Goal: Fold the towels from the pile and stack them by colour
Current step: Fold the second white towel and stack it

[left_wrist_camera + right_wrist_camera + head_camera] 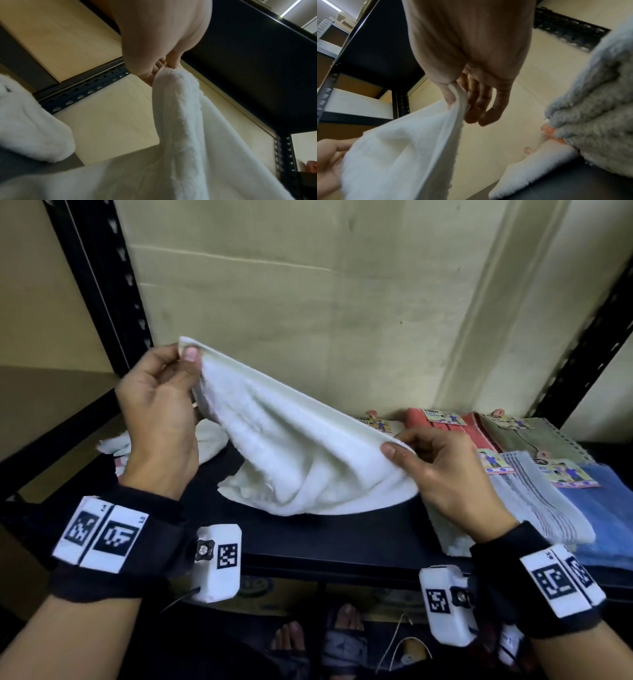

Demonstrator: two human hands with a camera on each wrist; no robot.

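A white towel [294,453] hangs stretched between my two hands above the black shelf [342,542]. My left hand [181,357] pinches its upper left corner, raised high; in the left wrist view the thumb and fingers of that left hand [169,66] clamp the towel [181,115]. My right hand [397,445] pinches the lower right corner, and the right wrist view shows the right hand [453,93] with the towel's edge [419,142] between thumb and fingers. The towel's lower part sags onto the shelf.
More white towels [209,440] lie crumpled at the back left. To the right lie folded towels with paper tags: white [380,424], coral red [442,429], olive [534,436], grey striped [534,501], blue [606,508]. Black rack posts [102,285] flank the shelf.
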